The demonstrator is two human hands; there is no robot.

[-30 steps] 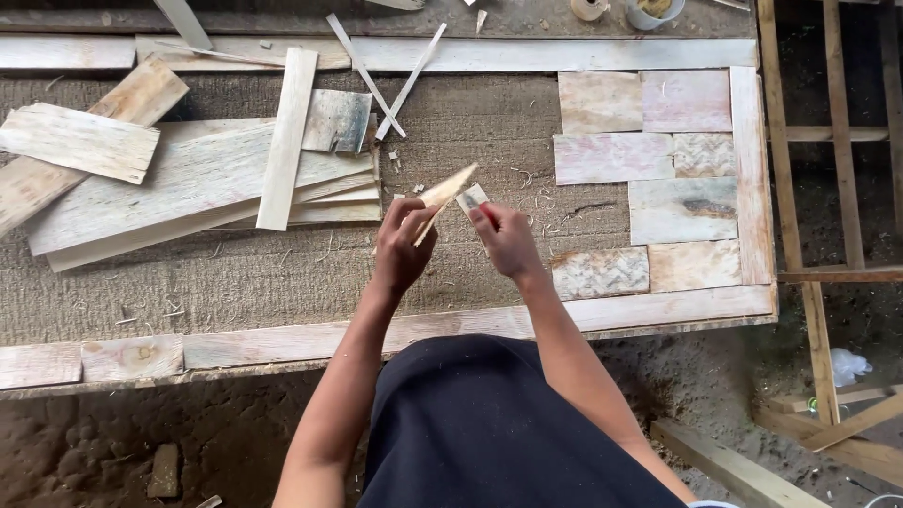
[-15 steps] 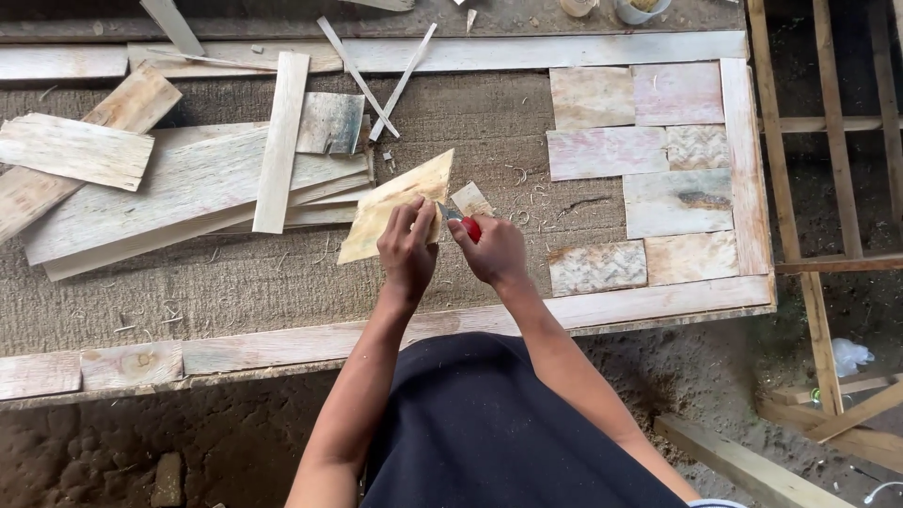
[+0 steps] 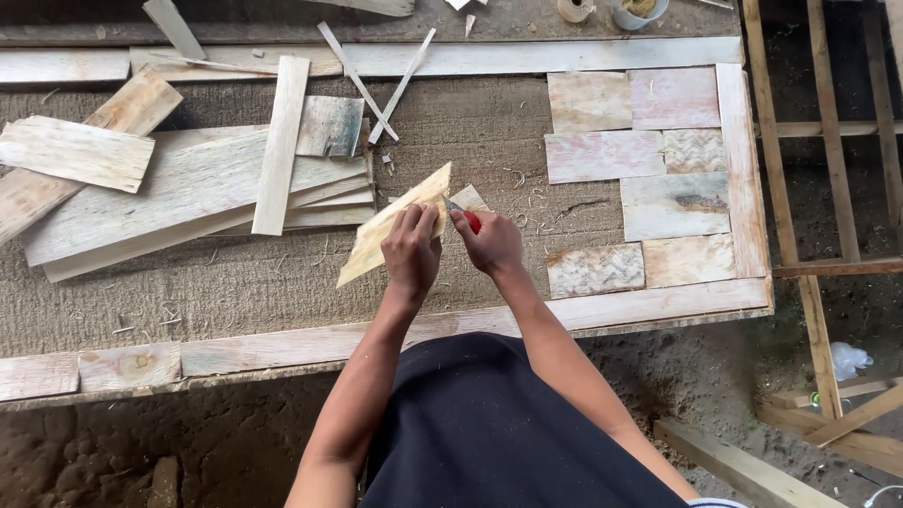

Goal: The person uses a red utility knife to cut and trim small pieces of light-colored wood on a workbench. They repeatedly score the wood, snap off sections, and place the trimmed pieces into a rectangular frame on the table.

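The left hand (image 3: 411, 246) is pinching a pale wood strip (image 3: 390, 226) between fingers and thumb, holding it tilted above the fibre mat (image 3: 282, 282), its tip pointing toward one o'clock. The right hand (image 3: 489, 243), at three o'clock of it, is closing around a red-handled knife (image 3: 467, 216) (blade touching the strip's edge). Stacked planks (image 3: 179, 188) are lying at nine o'clock.

The left hand (image 3: 411, 246) grips a thin, pale wood piece (image 3: 390, 226), tilted, above the table's (image 3: 282, 282) middle. The right hand (image 3: 489, 240) holds a red-handled cutter (image 3: 467, 218) against its edge. Loose boards (image 3: 179, 188) lie stacked toward the left edge; fitted wood tiles (image 3: 640, 169) fill the right end.
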